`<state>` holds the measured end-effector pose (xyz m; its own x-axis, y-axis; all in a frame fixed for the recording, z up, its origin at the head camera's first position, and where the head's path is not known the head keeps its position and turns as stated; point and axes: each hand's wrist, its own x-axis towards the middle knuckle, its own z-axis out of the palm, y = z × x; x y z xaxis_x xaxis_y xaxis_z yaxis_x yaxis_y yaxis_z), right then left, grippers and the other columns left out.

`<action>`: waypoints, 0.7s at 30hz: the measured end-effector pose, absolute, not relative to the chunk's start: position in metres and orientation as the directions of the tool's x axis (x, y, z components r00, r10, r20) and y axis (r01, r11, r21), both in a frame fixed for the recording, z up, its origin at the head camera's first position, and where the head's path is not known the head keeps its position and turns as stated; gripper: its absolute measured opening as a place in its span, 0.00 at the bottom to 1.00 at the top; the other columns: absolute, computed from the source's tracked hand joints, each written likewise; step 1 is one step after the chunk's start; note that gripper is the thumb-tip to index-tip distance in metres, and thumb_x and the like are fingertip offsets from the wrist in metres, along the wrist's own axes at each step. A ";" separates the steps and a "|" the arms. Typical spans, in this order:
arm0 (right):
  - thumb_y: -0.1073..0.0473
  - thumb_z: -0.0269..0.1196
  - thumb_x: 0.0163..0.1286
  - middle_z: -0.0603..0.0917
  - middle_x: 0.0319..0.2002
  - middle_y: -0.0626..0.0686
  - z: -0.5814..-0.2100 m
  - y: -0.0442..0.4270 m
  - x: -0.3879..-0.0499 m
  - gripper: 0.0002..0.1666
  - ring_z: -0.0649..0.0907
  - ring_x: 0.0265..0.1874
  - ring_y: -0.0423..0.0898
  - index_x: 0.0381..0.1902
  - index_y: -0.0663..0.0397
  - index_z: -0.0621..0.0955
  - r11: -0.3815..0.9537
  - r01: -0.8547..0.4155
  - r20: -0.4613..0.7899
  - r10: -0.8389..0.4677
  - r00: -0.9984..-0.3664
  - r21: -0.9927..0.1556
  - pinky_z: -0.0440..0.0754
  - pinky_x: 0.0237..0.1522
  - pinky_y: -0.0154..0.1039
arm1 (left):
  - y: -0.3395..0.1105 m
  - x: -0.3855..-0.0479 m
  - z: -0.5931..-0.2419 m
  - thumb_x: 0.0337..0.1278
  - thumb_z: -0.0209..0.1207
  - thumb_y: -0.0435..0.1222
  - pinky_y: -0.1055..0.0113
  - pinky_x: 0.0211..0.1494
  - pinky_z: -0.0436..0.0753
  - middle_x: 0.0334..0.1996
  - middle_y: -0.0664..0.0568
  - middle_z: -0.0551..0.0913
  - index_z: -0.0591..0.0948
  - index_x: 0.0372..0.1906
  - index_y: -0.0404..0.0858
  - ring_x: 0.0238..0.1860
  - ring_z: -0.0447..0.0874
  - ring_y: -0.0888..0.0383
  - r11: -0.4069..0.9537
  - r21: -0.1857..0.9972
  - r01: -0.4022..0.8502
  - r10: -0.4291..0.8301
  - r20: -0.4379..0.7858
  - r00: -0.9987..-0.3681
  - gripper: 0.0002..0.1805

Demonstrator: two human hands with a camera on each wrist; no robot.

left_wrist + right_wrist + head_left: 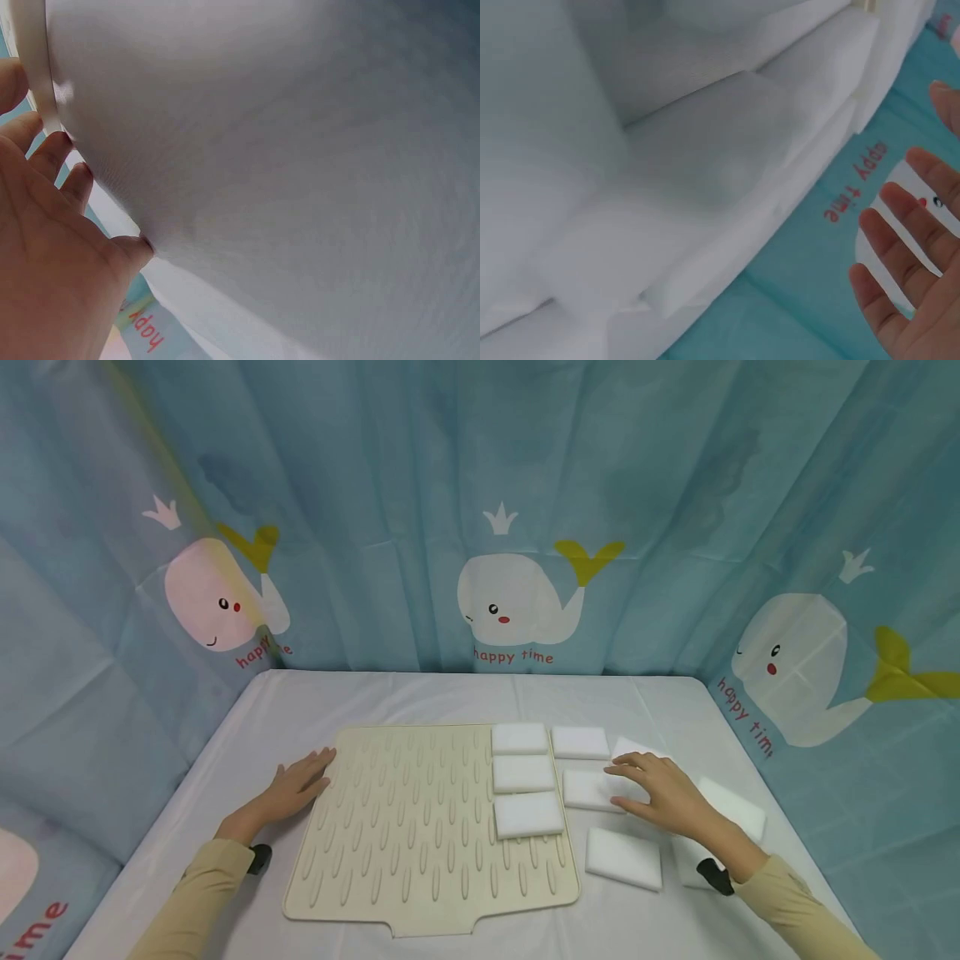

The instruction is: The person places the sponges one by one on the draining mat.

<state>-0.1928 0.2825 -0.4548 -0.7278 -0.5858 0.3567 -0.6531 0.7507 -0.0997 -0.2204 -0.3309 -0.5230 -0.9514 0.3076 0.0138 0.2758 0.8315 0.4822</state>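
Observation:
A beige ridged mat (405, 868) lies on the table, with a spout-like lip at its near edge. Three white sponge-like blocks, the far (519, 739), the middle (523, 773) and the near one (528, 816), form a column along its right side. My left hand (288, 787) rests at the mat's left edge, fingers extended; the left wrist view shows its fingertips (77, 180) by that edge. Above a white block (588, 790) right of the mat hovers my right hand (663, 795). Its fingers are loosely bent and hold nothing, as the right wrist view also shows.
More white blocks lie loose on the right, including one near the mat's back corner (581, 743), one in front (622, 858) and one far right (731, 810); the right arm partly covers another (686, 860). A blue whale-print curtain (375, 527) surrounds the white-covered table (420, 693).

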 end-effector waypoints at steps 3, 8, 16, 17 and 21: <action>0.49 0.70 0.53 0.81 0.48 0.52 -0.457 0.291 -0.190 0.25 0.80 0.44 0.50 0.49 0.49 0.82 0.769 -0.632 0.371 -0.561 -0.740 -0.097 0.75 0.41 0.50 | -0.331 -0.220 -0.522 0.67 0.48 0.44 0.26 0.59 0.37 0.68 0.32 0.57 0.58 0.69 0.33 0.67 0.49 0.31 0.834 0.474 0.283 0.312 0.018 -0.950 0.32; 0.50 0.71 0.52 0.81 0.47 0.52 -0.460 0.306 -0.187 0.25 0.80 0.44 0.50 0.48 0.50 0.82 0.794 -0.599 0.375 -0.528 -0.762 -0.100 0.75 0.39 0.50 | -0.331 -0.220 -0.521 0.67 0.49 0.43 0.26 0.59 0.38 0.67 0.32 0.58 0.59 0.69 0.33 0.67 0.50 0.31 0.836 0.468 0.288 0.315 0.022 -0.949 0.31; 0.51 0.71 0.51 0.80 0.47 0.55 -0.460 0.328 -0.181 0.25 0.80 0.43 0.53 0.48 0.52 0.82 0.827 -0.554 0.382 -0.483 -0.788 -0.097 0.75 0.39 0.52 | -0.331 -0.219 -0.520 0.66 0.50 0.43 0.25 0.58 0.39 0.67 0.31 0.58 0.59 0.69 0.33 0.67 0.51 0.30 0.826 0.477 0.299 0.321 0.038 -0.946 0.31; 0.52 0.71 0.51 0.80 0.47 0.55 -0.461 0.331 -0.181 0.25 0.80 0.43 0.54 0.48 0.52 0.82 0.830 -0.549 0.382 -0.477 -0.791 -0.098 0.75 0.39 0.53 | -0.331 -0.219 -0.520 0.66 0.50 0.42 0.25 0.58 0.39 0.67 0.31 0.58 0.59 0.69 0.33 0.67 0.51 0.30 0.825 0.478 0.300 0.322 0.038 -0.946 0.31; 0.51 0.71 0.52 0.80 0.47 0.57 -0.463 0.340 -0.179 0.25 0.80 0.44 0.56 0.47 0.53 0.82 0.847 -0.521 0.369 -0.454 -0.811 -0.104 0.75 0.39 0.54 | -0.331 -0.219 -0.520 0.67 0.49 0.43 0.25 0.58 0.39 0.67 0.31 0.58 0.59 0.69 0.33 0.67 0.50 0.30 0.828 0.475 0.297 0.322 0.031 -0.946 0.31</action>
<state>-0.1786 0.3404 -0.4629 -0.8111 -0.4537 0.3691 -0.5212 0.8470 -0.1044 -0.2191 -0.3314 -0.5196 -0.9463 0.3218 0.0306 0.2970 0.8282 0.4752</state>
